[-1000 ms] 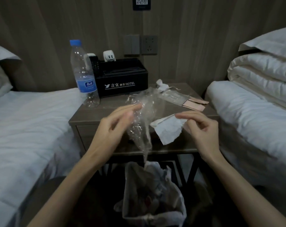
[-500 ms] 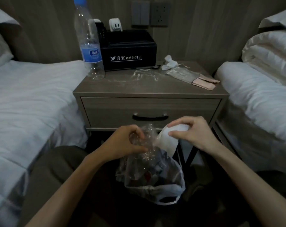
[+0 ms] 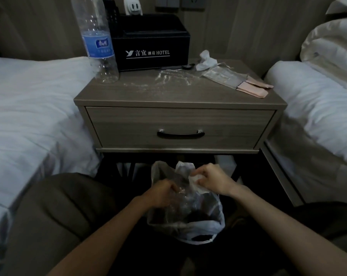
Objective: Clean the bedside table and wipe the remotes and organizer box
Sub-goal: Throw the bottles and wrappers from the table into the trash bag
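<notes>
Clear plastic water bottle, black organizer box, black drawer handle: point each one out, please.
Clear plastic water bottle [image 3: 98, 45]: head view, on its blue label.
Black organizer box [image 3: 148, 63]: head view, front wall below the white lettering.
Black drawer handle [image 3: 180, 134]: head view, middle of the bar.

Dim wood-panelled wall [image 3: 248, 32] behind two white beds [image 3: 29, 108].

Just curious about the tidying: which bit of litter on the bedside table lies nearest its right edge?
The pink packets, at the right side; the crumpled white tissue and clear film lie farther left.
</notes>
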A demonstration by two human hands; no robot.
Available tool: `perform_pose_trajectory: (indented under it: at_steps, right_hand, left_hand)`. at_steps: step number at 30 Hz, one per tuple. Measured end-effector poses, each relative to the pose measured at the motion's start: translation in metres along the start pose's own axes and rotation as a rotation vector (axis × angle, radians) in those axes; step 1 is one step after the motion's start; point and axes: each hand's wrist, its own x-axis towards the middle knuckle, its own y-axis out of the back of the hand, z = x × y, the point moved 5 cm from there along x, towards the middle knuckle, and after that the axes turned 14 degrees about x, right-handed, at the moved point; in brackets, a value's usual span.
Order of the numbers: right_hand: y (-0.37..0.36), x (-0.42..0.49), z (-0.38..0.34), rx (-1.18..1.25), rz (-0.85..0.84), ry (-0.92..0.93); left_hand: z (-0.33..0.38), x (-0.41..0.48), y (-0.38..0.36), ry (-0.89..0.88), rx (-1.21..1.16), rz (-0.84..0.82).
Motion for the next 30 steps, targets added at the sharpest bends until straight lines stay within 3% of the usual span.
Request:
perform_pose_trajectory:
  at_steps: [3, 5, 7, 12, 14, 20, 25, 30]
  right_hand:
    - [-0.017, 0.010, 0.012, -0.074, -0.133, -0.075]
    - [-0.025, 0.017, 0.014, -0.114, -0.180, -0.090]
    - [-0.032, 0.023, 0.012, -0.142, -0.232, -0.076]
    - [-0.053, 0.027, 0.008, -0.139, -0.398, -0.096]
    - [-0.051, 0.026, 0.004, -0.138, -0.402, -0.102]
    - [-0.014, 0.013, -0.026, -0.021, -0.260, 0.004]
    - [0.038, -0.016, -0.062, 0.104, 0.005, 0.173]
    - [0.088, -0.057, -0.091, 0.103, 0.293, 0.315]
  left_hand:
    - [-0.012, 0.000, -0.007, -0.051, 0.291, -0.025]
    - [-0.016, -0.001, -0.006, -0.111, 0.492, 0.069]
    - [-0.022, -0.004, -0.004, -0.061, 0.632, 0.100]
    - [-0.048, -0.003, -0.015, 0.138, 0.513, 0.068]
    - [-0.043, -0.003, -0.013, 0.119, 0.515, 0.129]
    - [-0.019, -0.002, 0.005, 0.086, 0.558, 0.273]
    - [0.017, -0.017, 0.052, 0.036, 0.510, 0.395]
    - [0.052, -0.054, 0.112, -0.027, 0.326, 0.683]
